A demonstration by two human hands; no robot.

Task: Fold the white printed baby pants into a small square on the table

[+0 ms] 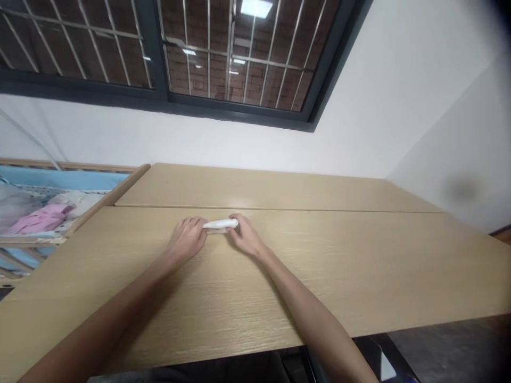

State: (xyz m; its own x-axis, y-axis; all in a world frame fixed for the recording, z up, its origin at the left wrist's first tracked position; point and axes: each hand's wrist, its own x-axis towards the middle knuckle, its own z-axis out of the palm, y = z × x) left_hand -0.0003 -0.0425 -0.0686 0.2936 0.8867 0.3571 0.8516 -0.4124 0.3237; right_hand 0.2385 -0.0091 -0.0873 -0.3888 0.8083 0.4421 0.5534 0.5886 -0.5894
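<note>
because the left hand (187, 235) has its knuckles up and fingertips hidden, it looks clamped on the left end of the white item (219, 224), but how firmly can't be told. risk on that side: if only the edge is caught, a sideways pull could slip that end free and drop it on the wooden tabletop (339, 255). in the middle, no finger supports the span, so hands pushing inward could buckle it and hands pulling outward could stretch or tear it, if it is as soft as it looks. on the right, the right hand (244, 235) is clamped on the other end in a pinch, fingers on the far side, thumb nearer; squeezing too hard could crush that end, too loosely could let it twist or unfold.

item is between the two hands, just on the near side of the tabletop seam (287, 209); touching the wood or just above it, can't tell. looks, left to right: left end disappears into the left hand; middle is slim, white, bright on top, with a duller strip below, maybe a fold or second layer; right end looks rounded. no print readable, material unclear.
</note>
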